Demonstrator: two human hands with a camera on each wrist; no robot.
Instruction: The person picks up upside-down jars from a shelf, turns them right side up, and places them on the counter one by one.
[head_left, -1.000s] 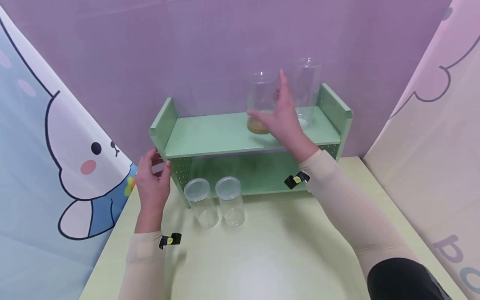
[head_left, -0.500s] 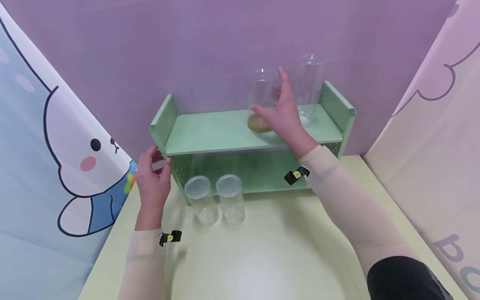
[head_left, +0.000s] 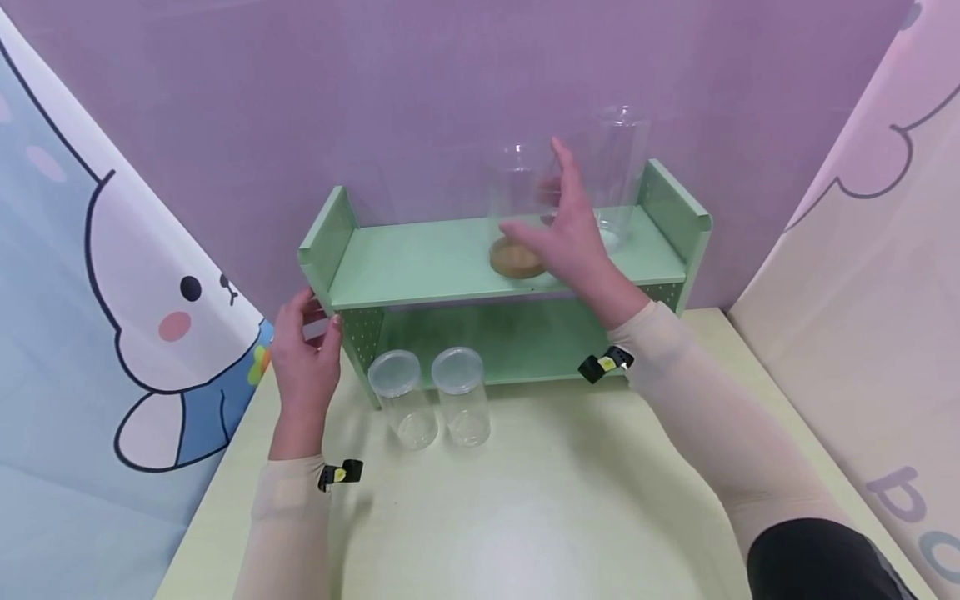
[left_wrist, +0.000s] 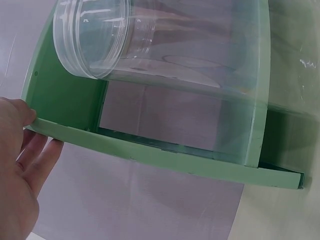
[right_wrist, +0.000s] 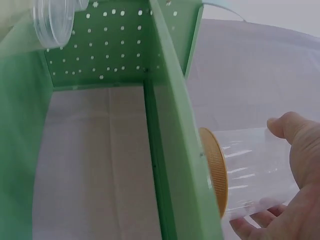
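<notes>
Jars are half sorted, I judge: two clear ones stand on the top board of the green shelf [head_left: 450, 267], upper centre of the head view. The right hand [head_left: 573, 237] curls round the gold-lidded jar [head_left: 519, 208] standing lid-down there. Two lidded jars [head_left: 431, 400] wait on the table [head_left: 525, 517]. The left hand [head_left: 303, 367] grips the shelf's left end.

Bright, even overhead light — a soft glare patch on the table [head_left: 517, 550]; wrist views close, slightly soft, edges bowed.
</notes>
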